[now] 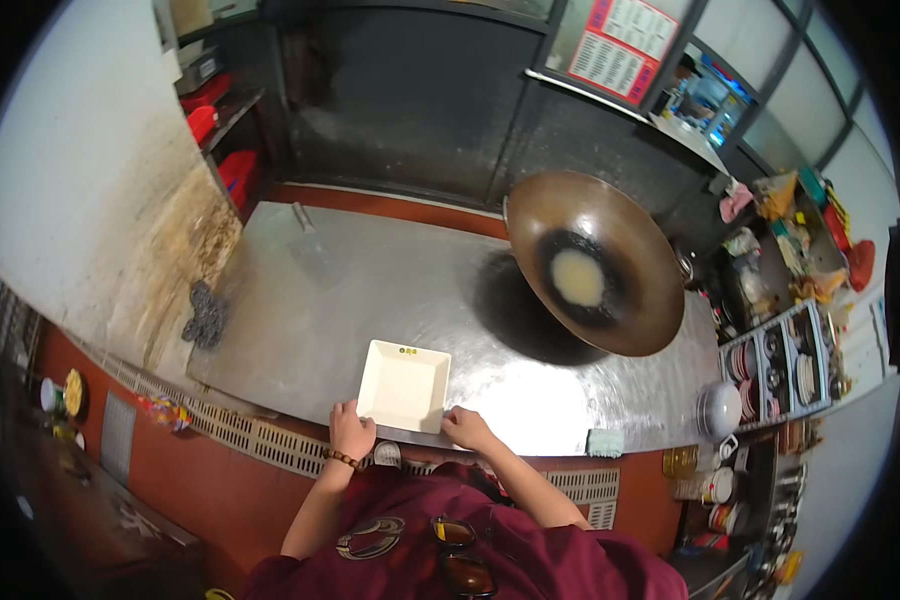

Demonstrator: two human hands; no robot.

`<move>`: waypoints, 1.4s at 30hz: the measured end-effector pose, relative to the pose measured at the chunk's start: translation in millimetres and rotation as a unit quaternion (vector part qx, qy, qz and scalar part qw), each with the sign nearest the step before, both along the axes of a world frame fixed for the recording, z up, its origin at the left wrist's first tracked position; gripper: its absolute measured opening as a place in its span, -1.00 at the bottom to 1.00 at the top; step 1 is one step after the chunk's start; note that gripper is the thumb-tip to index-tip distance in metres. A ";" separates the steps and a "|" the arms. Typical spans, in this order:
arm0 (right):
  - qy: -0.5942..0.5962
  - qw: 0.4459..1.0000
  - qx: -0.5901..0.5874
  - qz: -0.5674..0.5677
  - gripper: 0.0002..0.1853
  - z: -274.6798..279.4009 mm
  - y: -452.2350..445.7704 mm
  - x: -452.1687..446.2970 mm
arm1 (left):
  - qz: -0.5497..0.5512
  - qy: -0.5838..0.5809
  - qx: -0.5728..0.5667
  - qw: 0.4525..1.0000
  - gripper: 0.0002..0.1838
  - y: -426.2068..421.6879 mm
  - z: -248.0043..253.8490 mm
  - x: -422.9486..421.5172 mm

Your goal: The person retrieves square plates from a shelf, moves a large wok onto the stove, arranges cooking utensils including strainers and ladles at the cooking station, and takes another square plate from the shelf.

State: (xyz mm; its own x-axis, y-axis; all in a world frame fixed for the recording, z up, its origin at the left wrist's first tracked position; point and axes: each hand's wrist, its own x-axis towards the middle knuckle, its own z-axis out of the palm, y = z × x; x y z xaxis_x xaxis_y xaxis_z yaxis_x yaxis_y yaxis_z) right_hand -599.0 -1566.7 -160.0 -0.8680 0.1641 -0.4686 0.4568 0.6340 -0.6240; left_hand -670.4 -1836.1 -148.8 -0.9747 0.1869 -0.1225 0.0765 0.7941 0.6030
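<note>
A square cream-coloured dish (404, 385) with a small green and yellow mark on its far rim lies at the near edge of the steel table (400, 270). At its near left corner, my left hand (352, 432) is closed on the rim, a beaded bracelet on the wrist. My right hand (467, 428) pinches the near right corner. The dish has nothing in it. To the right, a large brown wok (630, 250) sits tilted, its inside facing me. Pale liquid (577, 277) lies on its blackened bottom.
A spatula (310, 240) lies at the table's back left, and a dark crumpled clump (203, 315) at the left edge. A greenish cloth or sponge (605, 442) is at the near right edge. White bowls (718, 410) and a dish rack (777, 362) stand at the right.
</note>
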 end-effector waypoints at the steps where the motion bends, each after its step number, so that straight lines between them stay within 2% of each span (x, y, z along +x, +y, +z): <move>1: -0.008 1.000 -0.001 -0.005 -0.58 -5.5 -2.2 -1.5 | -0.009 -0.005 -0.002 1.000 -0.49 -0.8 -0.1 -2.2; 4: -0.032 0.999 -0.027 -0.024 -0.58 -14.1 -8.8 -5.3 | -0.039 -0.005 -0.015 0.999 -0.53 -5.9 -3.5 -7.8; 11: -0.010 0.997 0.051 -0.052 -0.59 -9.3 -27.8 1.3 | -0.101 -0.054 0.003 0.993 -0.58 -15.4 0.4 -27.8; 16: 0.035 0.992 0.090 -0.077 -0.62 -16.3 -38.4 6.5 | -0.128 -0.055 -0.003 0.990 -0.56 -20.3 -9.1 -34.9; 19: 0.024 0.992 0.093 -0.084 -0.58 -16.0 -43.0 8.7 | -0.146 -0.040 -0.006 0.989 -0.54 -22.5 -15.6 -35.8; 25: 0.020 0.990 0.108 -0.087 -0.54 -10.1 -48.1 7.3 | -0.145 -0.051 0.000 0.988 -0.53 -23.6 -19.7 -38.1; 28: -0.022 0.993 0.092 -0.078 -0.48 4.2 -48.5 5.7 | -0.141 -0.058 -0.006 0.988 -0.52 -23.0 -19.5 -36.7; 42: -0.009 0.993 0.087 -0.081 -0.50 1.0 -47.8 4.4 | -0.142 -0.080 0.017 0.986 -0.53 -24.6 -8.3 -36.2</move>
